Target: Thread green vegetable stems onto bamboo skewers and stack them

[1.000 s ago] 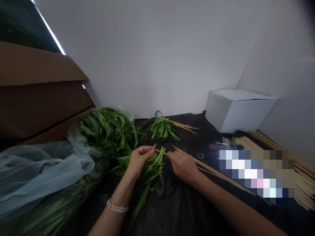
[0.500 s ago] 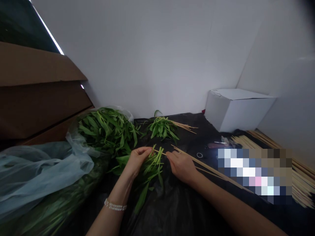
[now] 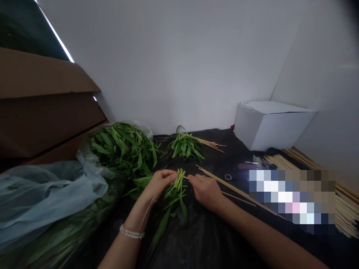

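Between my hands is a small bunch of leafy green stems (image 3: pixel 181 181), its leaves hanging down over the black sheet. My left hand (image 3: pixel 162 182) is closed, thumb and fingers pinching the stems near their cut ends. A thin wooden skewer (image 3: pixel 185 177) runs crosswise at the stems, and my right hand (image 3: pixel 206 189) grips it with closed fingers. Its far end is hidden behind the stems and my left fingers. Loose skewers (image 3: pixel 238 188) lie beside my right hand. Beyond my hands rests a bundle of skewered greens (image 3: pixel 186 145) with skewer ends pointing right.
On the left, plastic bags (image 3: pixel 53 190) hold more leafy greens (image 3: pixel 123 145), with a cardboard box (image 3: pixel 42 123) behind. A white box (image 3: pixel 272 127) stands at the back right. Piles of skewers (image 3: pixel 344 209), a ring (image 3: pixel 228 177) and a dark-handled tool (image 3: pixel 244 166) lie right, near a pixelated patch.
The stems sit more closely together, and my left fingers have shifted slightly right, against them. Less of the skewer shows between my hands. The surroundings stay the same.
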`<state>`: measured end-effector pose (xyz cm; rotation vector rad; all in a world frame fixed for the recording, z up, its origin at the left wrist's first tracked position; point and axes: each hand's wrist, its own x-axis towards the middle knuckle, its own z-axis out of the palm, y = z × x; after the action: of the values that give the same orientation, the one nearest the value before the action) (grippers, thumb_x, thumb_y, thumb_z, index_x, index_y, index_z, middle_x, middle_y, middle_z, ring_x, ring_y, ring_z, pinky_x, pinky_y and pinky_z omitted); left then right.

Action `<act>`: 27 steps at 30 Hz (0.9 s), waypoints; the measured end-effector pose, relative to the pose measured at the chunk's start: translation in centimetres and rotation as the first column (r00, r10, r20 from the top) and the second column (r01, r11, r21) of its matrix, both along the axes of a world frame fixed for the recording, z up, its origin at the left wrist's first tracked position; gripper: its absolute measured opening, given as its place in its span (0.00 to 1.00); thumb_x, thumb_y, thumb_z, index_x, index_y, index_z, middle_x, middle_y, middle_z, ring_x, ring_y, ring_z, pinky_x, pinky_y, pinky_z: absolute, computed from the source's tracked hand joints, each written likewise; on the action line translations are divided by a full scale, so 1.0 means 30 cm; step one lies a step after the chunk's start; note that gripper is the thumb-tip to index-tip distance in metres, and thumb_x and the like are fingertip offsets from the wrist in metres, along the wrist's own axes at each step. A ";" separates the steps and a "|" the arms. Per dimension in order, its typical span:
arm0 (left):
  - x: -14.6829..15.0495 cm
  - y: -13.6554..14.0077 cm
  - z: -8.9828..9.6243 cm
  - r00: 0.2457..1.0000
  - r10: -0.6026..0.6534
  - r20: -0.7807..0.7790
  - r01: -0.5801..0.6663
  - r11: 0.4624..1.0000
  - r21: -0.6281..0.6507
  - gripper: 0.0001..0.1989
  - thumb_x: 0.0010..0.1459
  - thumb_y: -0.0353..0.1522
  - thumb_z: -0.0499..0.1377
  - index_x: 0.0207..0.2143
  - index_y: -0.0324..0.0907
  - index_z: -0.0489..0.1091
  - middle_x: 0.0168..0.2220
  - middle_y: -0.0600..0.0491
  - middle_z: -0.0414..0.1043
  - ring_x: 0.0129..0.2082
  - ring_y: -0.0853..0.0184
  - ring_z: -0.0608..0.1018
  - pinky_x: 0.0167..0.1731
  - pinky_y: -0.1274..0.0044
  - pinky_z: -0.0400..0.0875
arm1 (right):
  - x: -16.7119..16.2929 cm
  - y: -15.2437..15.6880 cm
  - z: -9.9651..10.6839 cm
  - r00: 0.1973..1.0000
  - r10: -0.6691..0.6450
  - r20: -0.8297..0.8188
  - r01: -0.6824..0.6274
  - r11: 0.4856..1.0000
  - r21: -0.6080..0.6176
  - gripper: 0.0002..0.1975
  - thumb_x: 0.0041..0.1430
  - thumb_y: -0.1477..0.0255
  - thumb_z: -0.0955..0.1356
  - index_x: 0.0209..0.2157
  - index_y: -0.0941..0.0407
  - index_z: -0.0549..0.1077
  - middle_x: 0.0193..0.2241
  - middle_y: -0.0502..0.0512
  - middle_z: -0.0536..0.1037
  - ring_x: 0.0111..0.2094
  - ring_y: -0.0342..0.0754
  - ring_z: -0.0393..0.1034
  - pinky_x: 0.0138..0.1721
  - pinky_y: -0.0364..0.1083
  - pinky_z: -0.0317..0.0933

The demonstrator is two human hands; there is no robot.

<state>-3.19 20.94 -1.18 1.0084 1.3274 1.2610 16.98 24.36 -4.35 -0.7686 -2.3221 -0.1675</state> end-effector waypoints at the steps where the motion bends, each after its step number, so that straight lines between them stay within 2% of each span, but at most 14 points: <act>1: 0.000 -0.001 0.002 1.000 -0.011 -0.017 0.011 1.000 0.001 0.15 0.41 0.39 0.71 0.29 0.37 0.78 0.22 0.52 0.75 0.20 0.72 0.72 0.24 0.80 0.67 | 0.000 0.000 0.000 1.000 0.003 0.003 -0.003 1.000 0.000 0.12 0.63 0.78 0.61 0.44 0.59 0.73 0.27 0.52 0.74 0.27 0.45 0.68 0.28 0.45 0.56; 4: -0.001 -0.001 0.014 0.996 -0.021 -0.089 0.025 0.999 0.045 0.15 0.43 0.40 0.70 0.30 0.38 0.79 0.23 0.52 0.76 0.22 0.71 0.73 0.26 0.80 0.67 | 0.003 0.005 0.006 1.000 0.004 -0.007 -0.004 1.000 0.015 0.12 0.63 0.77 0.61 0.44 0.58 0.73 0.27 0.52 0.74 0.26 0.45 0.68 0.29 0.45 0.55; 8: -0.006 -0.002 0.035 0.980 0.025 -0.196 -0.001 0.993 0.121 0.15 0.47 0.42 0.66 0.30 0.39 0.79 0.26 0.50 0.77 0.25 0.69 0.74 0.30 0.79 0.68 | 0.019 0.015 0.024 0.997 0.021 -0.072 -0.019 1.000 0.019 0.12 0.66 0.75 0.59 0.40 0.58 0.73 0.28 0.53 0.75 0.29 0.45 0.69 0.31 0.44 0.56; 13: -0.010 -0.005 0.034 0.961 -0.096 -0.260 0.127 0.986 0.107 0.13 0.48 0.39 0.65 0.33 0.39 0.79 0.24 0.53 0.75 0.23 0.70 0.72 0.26 0.80 0.66 | 0.033 0.020 0.046 0.986 0.049 -0.159 -0.043 0.998 0.044 0.12 0.66 0.74 0.59 0.36 0.58 0.72 0.27 0.53 0.76 0.30 0.44 0.69 0.34 0.44 0.57; 15: -0.007 -0.006 0.022 0.933 -0.121 -0.338 0.165 0.981 0.103 0.10 0.45 0.37 0.66 0.29 0.39 0.79 0.25 0.53 0.76 0.24 0.68 0.73 0.26 0.79 0.66 | 0.032 0.016 0.049 0.986 0.065 -0.157 -0.057 0.997 0.049 0.11 0.66 0.74 0.59 0.35 0.58 0.72 0.27 0.53 0.75 0.30 0.44 0.69 0.33 0.44 0.56; 18: 0.001 -0.007 0.000 0.855 -0.198 -0.478 0.252 0.966 0.051 0.06 0.41 0.34 0.66 0.21 0.39 0.76 0.22 0.54 0.74 0.24 0.66 0.72 0.24 0.79 0.64 | 0.027 0.006 0.050 0.988 0.096 -0.124 -0.088 0.994 0.070 0.11 0.65 0.74 0.59 0.34 0.58 0.72 0.25 0.52 0.73 0.27 0.44 0.66 0.30 0.45 0.54; 20: 0.006 -0.010 -0.009 0.809 -0.246 -0.534 0.300 0.954 0.016 0.05 0.40 0.33 0.65 0.20 0.40 0.75 0.20 0.56 0.73 0.23 0.67 0.72 0.24 0.79 0.63 | 0.023 -0.002 0.052 0.989 0.111 -0.099 -0.102 0.990 0.095 0.11 0.64 0.74 0.59 0.32 0.57 0.72 0.24 0.51 0.71 0.26 0.45 0.64 0.29 0.45 0.52; 27: 0.016 -0.015 -0.012 0.747 -0.163 -0.644 0.289 0.952 0.095 0.05 0.37 0.33 0.66 0.16 0.43 0.72 0.19 0.55 0.72 0.22 0.66 0.71 0.21 0.80 0.58 | 0.020 -0.017 0.059 0.988 0.149 -0.041 -0.141 0.979 0.149 0.10 0.63 0.74 0.60 0.31 0.57 0.71 0.24 0.52 0.70 0.25 0.45 0.62 0.28 0.46 0.50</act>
<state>-2.69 20.50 -1.55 1.7902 1.5298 0.8914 17.57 23.84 -2.57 -0.5226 -2.2778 -0.2465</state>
